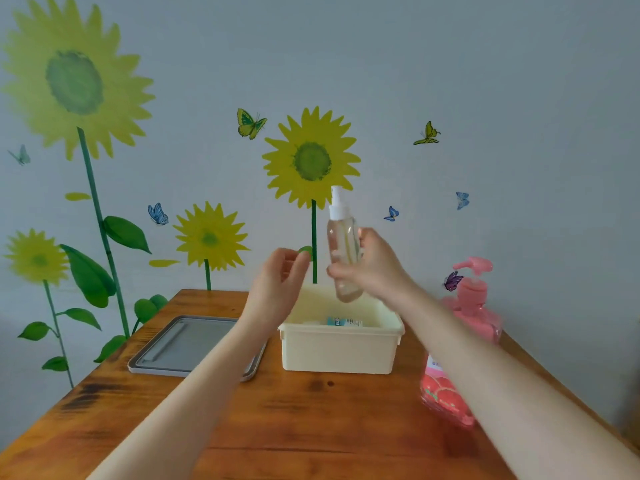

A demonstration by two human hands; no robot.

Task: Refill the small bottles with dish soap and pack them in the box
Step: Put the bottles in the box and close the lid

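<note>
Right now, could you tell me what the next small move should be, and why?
Probably lower the spray bottle into the cream box: the right hand grips it upright, capped, over the open box, while the left hand hovers open beside it.

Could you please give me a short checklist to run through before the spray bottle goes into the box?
1. Right hand grips the spray bottle: ok.
2. White spray cap fitted: ok.
3. Cream box open, grey lid beside it on the table: ok.
4. Left hand free, holding nothing: ok.
5. Bottle's fill level: cannot tell.
6. Room left in box: cannot tell.
</note>
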